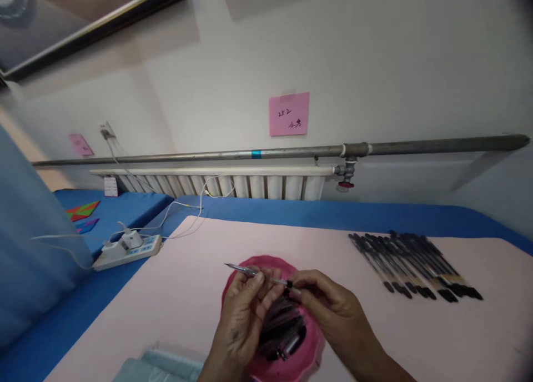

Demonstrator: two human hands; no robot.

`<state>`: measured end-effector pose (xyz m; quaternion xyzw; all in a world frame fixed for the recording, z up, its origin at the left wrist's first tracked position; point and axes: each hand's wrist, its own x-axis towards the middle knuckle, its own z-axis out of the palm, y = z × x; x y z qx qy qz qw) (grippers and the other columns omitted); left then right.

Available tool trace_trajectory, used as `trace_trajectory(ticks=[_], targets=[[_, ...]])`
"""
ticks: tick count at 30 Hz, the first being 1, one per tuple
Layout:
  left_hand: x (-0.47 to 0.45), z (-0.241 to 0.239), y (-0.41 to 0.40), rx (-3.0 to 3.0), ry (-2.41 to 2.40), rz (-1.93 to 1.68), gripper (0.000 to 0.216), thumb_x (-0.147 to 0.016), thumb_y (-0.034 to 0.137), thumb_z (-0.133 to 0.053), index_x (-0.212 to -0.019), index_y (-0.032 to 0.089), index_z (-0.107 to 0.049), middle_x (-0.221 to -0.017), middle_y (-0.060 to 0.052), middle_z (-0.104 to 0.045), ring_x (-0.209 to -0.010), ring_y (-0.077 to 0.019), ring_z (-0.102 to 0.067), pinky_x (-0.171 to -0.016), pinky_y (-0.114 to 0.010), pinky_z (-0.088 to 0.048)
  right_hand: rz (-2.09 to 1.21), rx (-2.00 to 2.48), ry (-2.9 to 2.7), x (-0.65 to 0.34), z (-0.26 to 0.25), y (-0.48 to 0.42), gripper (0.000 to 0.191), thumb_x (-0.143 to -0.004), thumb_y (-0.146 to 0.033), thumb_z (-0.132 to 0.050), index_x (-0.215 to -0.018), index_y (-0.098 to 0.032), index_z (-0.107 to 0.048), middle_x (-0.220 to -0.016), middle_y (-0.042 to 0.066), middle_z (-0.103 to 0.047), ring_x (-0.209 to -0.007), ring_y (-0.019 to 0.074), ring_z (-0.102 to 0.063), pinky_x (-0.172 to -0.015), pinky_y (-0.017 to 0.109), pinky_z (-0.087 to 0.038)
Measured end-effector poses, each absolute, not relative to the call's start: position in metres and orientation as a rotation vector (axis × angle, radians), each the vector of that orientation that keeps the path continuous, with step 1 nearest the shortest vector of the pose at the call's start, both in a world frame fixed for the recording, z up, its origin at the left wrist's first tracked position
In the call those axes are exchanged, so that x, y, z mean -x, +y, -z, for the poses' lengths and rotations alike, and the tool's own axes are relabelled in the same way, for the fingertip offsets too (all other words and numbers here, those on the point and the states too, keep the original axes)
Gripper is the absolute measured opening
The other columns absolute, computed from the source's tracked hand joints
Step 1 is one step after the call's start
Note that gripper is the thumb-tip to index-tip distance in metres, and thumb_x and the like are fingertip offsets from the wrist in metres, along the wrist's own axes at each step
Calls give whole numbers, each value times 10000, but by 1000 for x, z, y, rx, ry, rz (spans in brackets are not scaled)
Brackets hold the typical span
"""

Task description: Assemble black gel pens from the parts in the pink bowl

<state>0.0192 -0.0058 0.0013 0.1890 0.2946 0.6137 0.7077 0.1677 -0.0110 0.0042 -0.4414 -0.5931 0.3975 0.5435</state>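
Note:
Above a pink bowl point(314, 343), my left hand point(245, 310) pinches the clear barrel of a pen point(252, 271), its bare tip pointing left. The fingers of my right hand point(328, 304) close on the pen's other end, by a small black part point(288, 284). Both hands hold the same pen, nearly level. Inside the bowl lie black pen caps and clear pen parts point(285, 326), partly hidden by my hands. To the right, several capped pens point(408, 265) with black ends lie side by side on the pink sheet point(191, 293).
A white power strip point(129, 252) with plugs and cables lies at the left on the blue surface point(266, 210). Light blue cloth point(158, 366) sits at the front edge. Behind stand a radiator point(270, 186) and a wall pipe with a red valve point(345, 185). A blue curtain point(33, 232) hangs left.

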Motion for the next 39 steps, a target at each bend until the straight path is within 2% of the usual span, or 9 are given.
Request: trace_trajectory(ticks=[8,13,18,25,30,39], targets=[[-20,-2,-5,-418,687,-1368,132,-684,161,-740,-758,128,-636,-799,-54,-694,-854,-198,-659,-848,-373,-518,-442,945,-1800,-174,-2,-13,162,-859,-119,-475,-899,-234,-581,-826,0,-654,-752,120,-636,-679,202,-513],[-21,-1,-6,-377,713,-1357,164,-650,161,-765,-749,120,-640,-796,-61,-689,-800,-181,-657,-811,-346,-535,-137,773,-1953,-180,4,-11,216,-865,-83,-463,-1011,-216,-550,-915,47,-657,-851,155,-637,-744,257,-536],[-23,2,-6,-321,705,-1322,124,-658,153,-757,-696,104,-649,-788,-78,-693,-786,-167,-654,-778,-302,-546,33,668,-2032,-182,-2,-9,237,-848,-36,-467,-1020,-172,-559,-922,81,-650,-830,165,-623,-704,271,-548],[-25,0,-8,-334,770,-1387,125,-661,165,-757,-688,109,-649,-697,-47,-687,-690,-144,-651,-729,-296,-563,-4,694,-2038,-183,2,-11,281,-835,-14,-477,-1054,-180,-538,-969,85,-632,-884,171,-613,-743,289,-551],[-28,-1,-9,-327,811,-1400,172,-634,193,-779,-687,115,-635,-675,-45,-683,-671,-147,-654,-711,-295,-565,-29,729,-2004,-181,2,-11,234,-856,-54,-464,-1017,-200,-550,-933,62,-652,-860,157,-630,-742,261,-546],[-28,-5,-10,-401,819,-1405,224,-612,192,-789,-754,119,-632,-756,-46,-678,-692,-155,-650,-692,-304,-565,-425,1091,-1896,-176,-4,-12,144,-908,-221,-396,-921,-236,-538,-743,-9,-670,-605,114,-635,-563,205,-510]])
